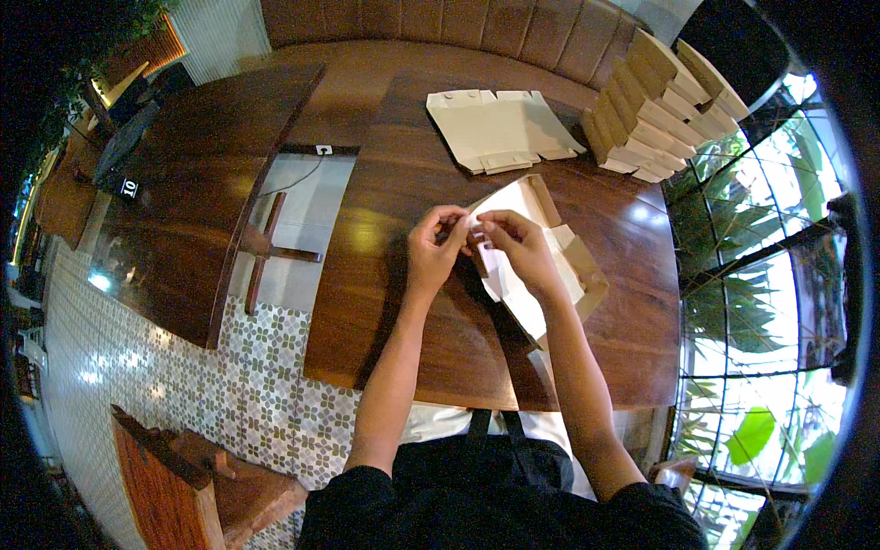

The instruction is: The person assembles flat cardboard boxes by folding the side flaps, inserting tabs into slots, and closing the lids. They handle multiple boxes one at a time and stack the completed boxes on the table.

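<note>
A partly folded cardboard box (515,275), pale inside and brown outside, rests at an angle on the dark wooden table in front of me. Some of its side walls and flaps stand up along the right, while its far left corner lies between my hands. My left hand (437,244) is closed, thumb and fingers pinching that corner from the left. From the right, my right hand (521,244) grips the same corner, its fingertips almost meeting the left ones. The exact fold under the fingertips is hidden.
Flat cardboard blanks (504,128) lie beyond the box. A tall stack of folded boxes (651,115) stands at the table's far right. A second wooden table (183,211) is across a gap on the left. Windows (761,293) border the right; a wooden chair (197,486) stands lower left.
</note>
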`<action>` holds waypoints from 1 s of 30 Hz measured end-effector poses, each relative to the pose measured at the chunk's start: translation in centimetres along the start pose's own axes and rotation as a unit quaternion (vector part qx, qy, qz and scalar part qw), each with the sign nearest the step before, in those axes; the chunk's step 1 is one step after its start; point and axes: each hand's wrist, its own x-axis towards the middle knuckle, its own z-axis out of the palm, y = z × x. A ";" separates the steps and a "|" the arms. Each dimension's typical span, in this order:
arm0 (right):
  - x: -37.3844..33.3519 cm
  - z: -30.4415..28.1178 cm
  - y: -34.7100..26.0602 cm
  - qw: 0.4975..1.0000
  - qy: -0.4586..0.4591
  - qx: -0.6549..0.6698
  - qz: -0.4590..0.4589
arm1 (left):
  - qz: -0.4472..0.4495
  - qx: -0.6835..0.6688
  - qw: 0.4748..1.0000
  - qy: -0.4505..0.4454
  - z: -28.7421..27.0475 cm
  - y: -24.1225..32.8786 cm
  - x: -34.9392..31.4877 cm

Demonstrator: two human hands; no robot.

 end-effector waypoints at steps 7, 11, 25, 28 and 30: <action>-3.2 -0.6 0.4 0.987 -0.033 -0.150 -0.038 | 0.026 0.179 0.982 0.046 -0.3 -1.6 0.3; -6.8 -2.4 -1.0 0.979 0.056 -0.197 0.012 | 0.012 0.285 0.958 0.025 -0.8 -0.5 0.2; -12.0 -3.2 -1.3 0.958 0.067 -0.279 0.026 | 0.085 0.430 0.849 -0.297 -0.8 1.8 -2.1; -11.2 -3.6 -2.2 0.952 0.062 -0.299 0.026 | 0.121 0.391 0.871 -0.271 -0.7 1.3 -2.0; -10.7 -4.0 -2.8 0.948 0.053 -0.315 0.014 | 0.130 0.374 0.879 -0.268 -0.3 1.2 -2.1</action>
